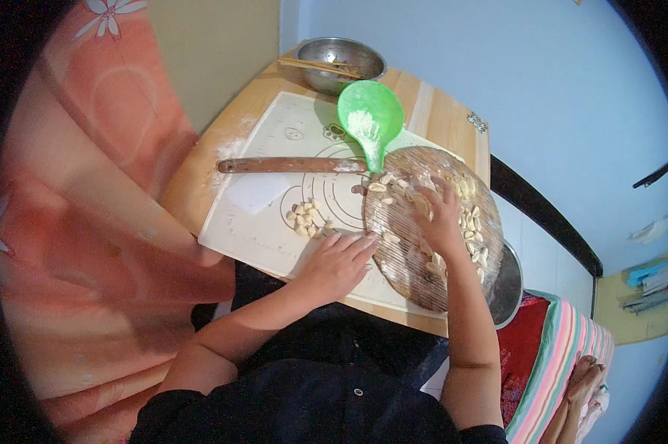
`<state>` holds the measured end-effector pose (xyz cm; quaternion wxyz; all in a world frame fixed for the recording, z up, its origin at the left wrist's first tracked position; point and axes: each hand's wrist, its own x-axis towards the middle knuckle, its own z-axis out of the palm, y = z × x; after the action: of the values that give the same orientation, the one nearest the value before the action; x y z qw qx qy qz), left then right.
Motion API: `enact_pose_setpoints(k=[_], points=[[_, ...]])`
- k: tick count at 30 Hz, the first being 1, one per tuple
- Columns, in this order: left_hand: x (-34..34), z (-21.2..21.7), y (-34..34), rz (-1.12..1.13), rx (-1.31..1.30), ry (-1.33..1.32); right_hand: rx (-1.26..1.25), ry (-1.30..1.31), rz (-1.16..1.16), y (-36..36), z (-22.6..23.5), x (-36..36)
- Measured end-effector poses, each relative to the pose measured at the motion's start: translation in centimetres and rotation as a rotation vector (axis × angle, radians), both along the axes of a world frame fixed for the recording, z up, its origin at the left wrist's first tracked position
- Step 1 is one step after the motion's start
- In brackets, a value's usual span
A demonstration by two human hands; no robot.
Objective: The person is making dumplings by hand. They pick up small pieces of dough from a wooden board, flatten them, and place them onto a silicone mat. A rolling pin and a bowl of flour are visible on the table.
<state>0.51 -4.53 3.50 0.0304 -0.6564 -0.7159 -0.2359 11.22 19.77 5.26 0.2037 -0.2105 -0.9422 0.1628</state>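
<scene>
My right hand [445, 218] is over a round ribbed board [415, 285], fingers apart among shaped pieces of dough [473, 229]; nothing shows in its grip. Such pieces lie along the board's right side, and a few sit at its left. My left hand [339, 263] rests palm down, fingers stretched out, at the near edge of a pale printed mat [267, 133]. Just beyond its fingertips is a small heap of cut dough lumps [301, 220]. A wooden rolling pin [289, 166] lies across the mat, its right end beside the board.
Behind the rolling pin sits a green scoop [389, 98] with white flour. A metal bowl [319, 50] with chopsticks across it stands at the far edge of the wooden table [452, 126]. Under the board's right side a metal pan [510, 288] sticks out. Another person's feet [585, 381] show lower right.
</scene>
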Motion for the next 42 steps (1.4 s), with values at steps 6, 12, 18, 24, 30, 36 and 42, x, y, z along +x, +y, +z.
enact_pose_setpoints(k=[6, 12, 18, 24, 30, 36, 42], points=[[0.0, -0.2, 0.2, -0.001, 0.002, -0.025, -0.015, -0.203, 0.084, -4.9, 1.9, 1.5], [0.0, -1.0, -0.1, -0.067, 0.127, 0.107, 0.168, 0.211, -0.203, -2.7, 0.5, -0.8], [0.3, -0.8, -0.3, -0.09, 0.234, 0.173, -0.282, 0.108, 0.263, -5.0, 1.7, -3.6], [0.1, -1.0, -0.3, -0.102, 0.197, 0.154, -0.147, 0.058, 0.545, -9.5, 0.8, -8.2], [0.1, -1.3, -0.3, -0.104, 0.184, 0.101, -0.169, -0.074, 0.399, -9.8, 1.2, -7.8], [0.2, -1.6, -0.3, -0.072, 0.172, 0.17, -0.427, 0.088, 0.08, -5.7, 2.1, -1.3], [0.3, -1.6, -0.3, -0.098, 0.162, 0.102, -0.383, -0.071, 0.004, -4.2, 2.4, 3.5]])
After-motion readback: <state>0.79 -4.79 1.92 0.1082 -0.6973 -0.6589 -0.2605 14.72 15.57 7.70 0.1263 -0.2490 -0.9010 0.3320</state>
